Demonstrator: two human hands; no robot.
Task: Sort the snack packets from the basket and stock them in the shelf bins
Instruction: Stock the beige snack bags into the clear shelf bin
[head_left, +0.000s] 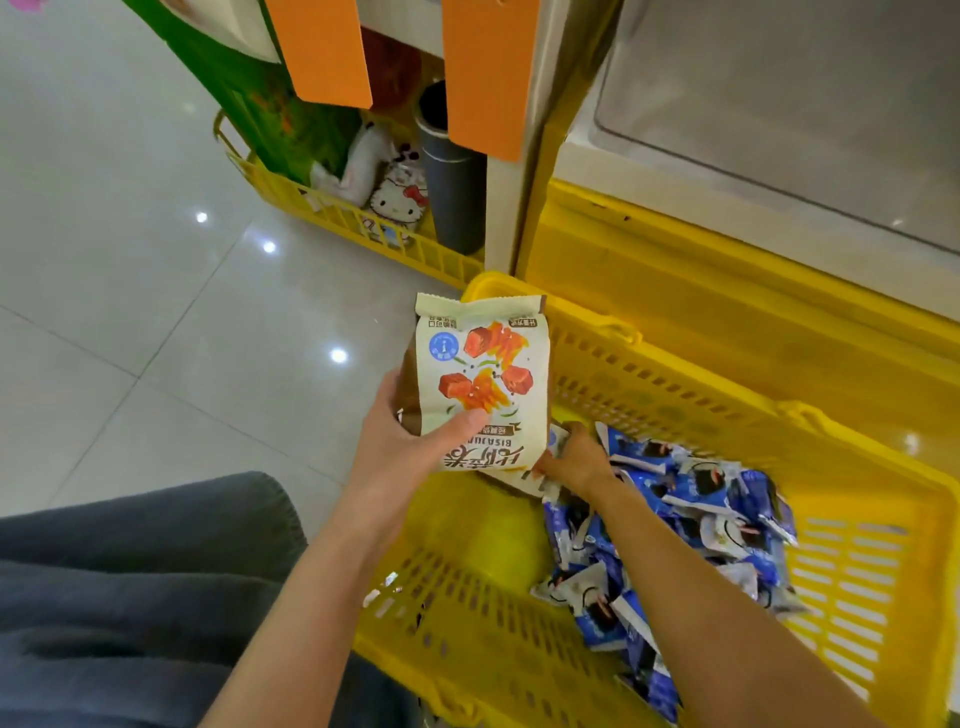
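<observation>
The left hand (410, 436) grips an upright cream foil snack packet printed with red meat cubes (483, 379) over the basket's near corner, thumb pressed on its front and fingers wrapped behind. The right hand (576, 460) reaches low beside it, its fingers apparently pinching the edge of a second pale packet (517, 480) on the floor of the yellow slotted plastic basket (649, 374). Such packets look light, puffy and slick, so they are best taken flat across the body or by the crimped seam. Small blue-and-white packets (675, 525) lie heaped alongside; a large yellow shelf bin (675, 270) stands just behind.
</observation>
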